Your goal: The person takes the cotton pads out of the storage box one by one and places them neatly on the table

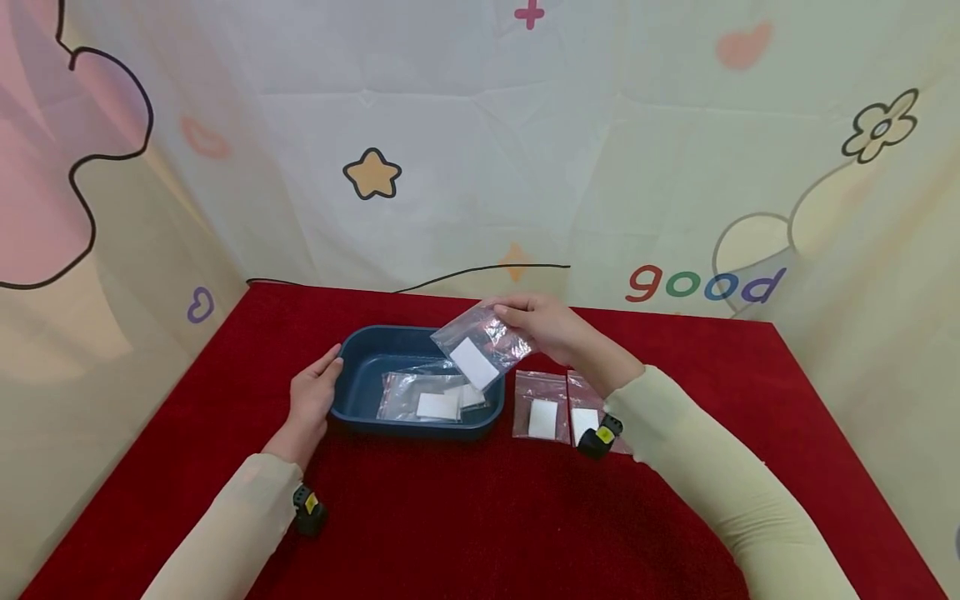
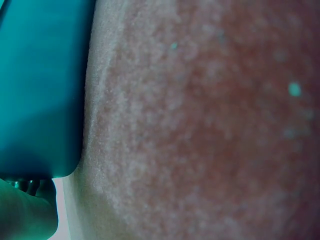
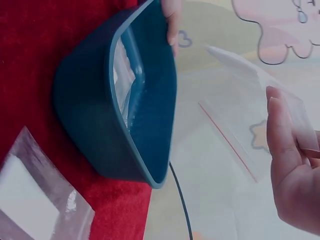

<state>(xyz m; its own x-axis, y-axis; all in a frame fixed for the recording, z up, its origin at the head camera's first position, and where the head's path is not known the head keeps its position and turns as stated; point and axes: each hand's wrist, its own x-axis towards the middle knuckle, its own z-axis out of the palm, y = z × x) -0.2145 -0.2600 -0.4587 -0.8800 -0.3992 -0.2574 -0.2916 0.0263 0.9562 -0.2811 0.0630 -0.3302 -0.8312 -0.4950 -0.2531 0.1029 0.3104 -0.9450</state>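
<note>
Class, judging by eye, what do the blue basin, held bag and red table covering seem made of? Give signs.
Blue basin: probably satin plastic; smooth walls, rounded corners suggest moulding.
Held bag: apparently thin, glossy clear plastic; creased glints, see-through.
Red table covering: likely matte, velvety fabric; its surface looks fuzzy.

Bags [image 1: 437,406] lie in the basin [image 1: 408,429] on the table [image 1: 465,517], with two more bags [image 1: 542,418] to its right.
</note>
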